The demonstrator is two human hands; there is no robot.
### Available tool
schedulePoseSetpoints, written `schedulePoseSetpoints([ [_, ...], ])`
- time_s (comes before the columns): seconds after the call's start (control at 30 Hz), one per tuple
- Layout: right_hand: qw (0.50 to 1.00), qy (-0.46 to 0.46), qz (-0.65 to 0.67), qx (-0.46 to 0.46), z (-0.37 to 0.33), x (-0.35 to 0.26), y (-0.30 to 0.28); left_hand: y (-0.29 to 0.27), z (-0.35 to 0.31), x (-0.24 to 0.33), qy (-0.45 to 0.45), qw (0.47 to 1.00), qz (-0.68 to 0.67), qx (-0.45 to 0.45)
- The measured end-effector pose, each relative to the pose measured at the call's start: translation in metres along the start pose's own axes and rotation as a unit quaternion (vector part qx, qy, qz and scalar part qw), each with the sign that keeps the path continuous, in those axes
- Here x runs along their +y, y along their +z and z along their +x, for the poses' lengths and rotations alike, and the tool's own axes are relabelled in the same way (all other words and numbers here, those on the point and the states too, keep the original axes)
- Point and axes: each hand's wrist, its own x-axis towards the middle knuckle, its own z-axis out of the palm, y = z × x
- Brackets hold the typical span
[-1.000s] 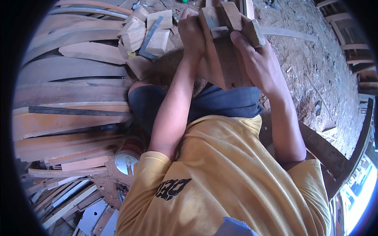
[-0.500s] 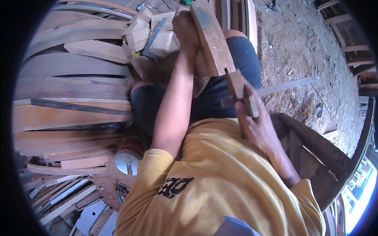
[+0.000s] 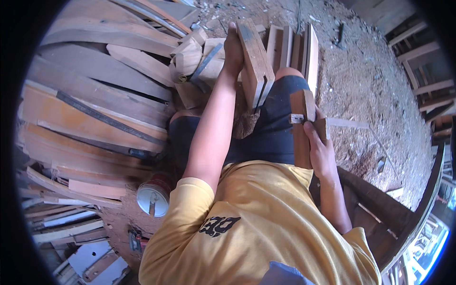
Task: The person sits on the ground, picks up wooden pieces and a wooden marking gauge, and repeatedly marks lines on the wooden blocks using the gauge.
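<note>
My left hand (image 3: 232, 53) grips a thick wooden block (image 3: 254, 59) from its left side, over my thighs. The near end of this block shows a narrow dark slot. In my right hand (image 3: 322, 154) is a wooden marking gauge (image 3: 300, 135): a flat block with a thin pale bar crossing it and sticking out to the right. My thumb presses against it near the bar. A gap separates the gauge from the slotted block. Some fingers of both hands are hidden behind the wood.
Shaped planks (image 3: 109, 88) lie stacked on my left, with a dark metal strip (image 3: 107, 116) across them. Ahead are wood blocks (image 3: 187, 57) and a metal square (image 3: 207, 61). A bucket (image 3: 154, 197) stands by my left elbow. A wooden frame (image 3: 389, 204) is at my right.
My right hand has drawn the gauge away from the block's near end, rightward and toward me, and turned it. The slotted block has tilted, showing more of its end. The head view has shifted.
</note>
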Motion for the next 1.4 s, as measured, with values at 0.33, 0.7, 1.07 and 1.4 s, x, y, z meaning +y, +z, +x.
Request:
schedulePoseSetpoints([
  [0.33, 0.992, 0.065, 0.105, 0.037, 0.007, 0.012, -0.016, -0.022, 0.026, 0.044, 0.096, 0.963, -0.167, 0.189],
  [0.7, 0.976, 0.064, 0.149, 0.146, 0.029, 0.026, -0.043, -0.093, -0.072, 0.218, 0.227, 0.83, -0.141, 0.489],
  [1.07, 0.974, -0.026, 0.182, 0.133, 0.066, 0.011, -0.035, -0.22, -0.027, 0.249, 0.172, 0.926, -0.12, 0.313],
  [1.4, 0.908, -0.111, -0.045, 0.402, -0.034, 0.017, -0.14, 0.19, -0.024, 0.094, 0.358, 0.881, 0.152, -0.268],
])
